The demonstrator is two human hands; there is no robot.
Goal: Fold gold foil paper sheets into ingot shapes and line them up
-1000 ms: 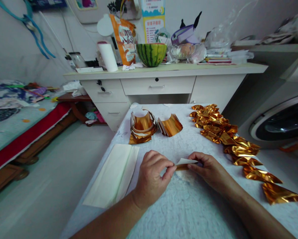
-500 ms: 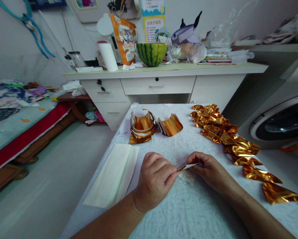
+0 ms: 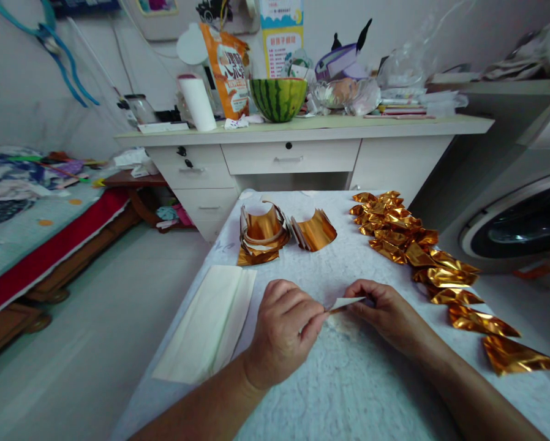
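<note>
Between my two hands is a small piece of foil paper (image 3: 345,302), its pale side facing up and a thin coppery edge showing below. My left hand (image 3: 286,327) pinches its left end between thumb and fingers. The other end is gripped by my right hand (image 3: 378,303), whose fingertips are partly hidden. Beyond them lie a curled stack of gold foil sheets (image 3: 263,233) and a smaller curved stack (image 3: 316,231). Folded gold foil pieces (image 3: 452,278) run in a row down the right side. Left of my left hand rests a pale folded paper (image 3: 206,324).
The cloth-covered table (image 3: 330,392) stands before a white desk (image 3: 297,156) bearing a half watermelon (image 3: 278,100), an orange snack bag (image 3: 229,73) and a paper roll (image 3: 199,104). A washing machine (image 3: 523,202) is at right, a bed (image 3: 49,226) at left.
The foil paper between my hands has turned a little, so more of its pale side shows. Both hands stay almost in place.
</note>
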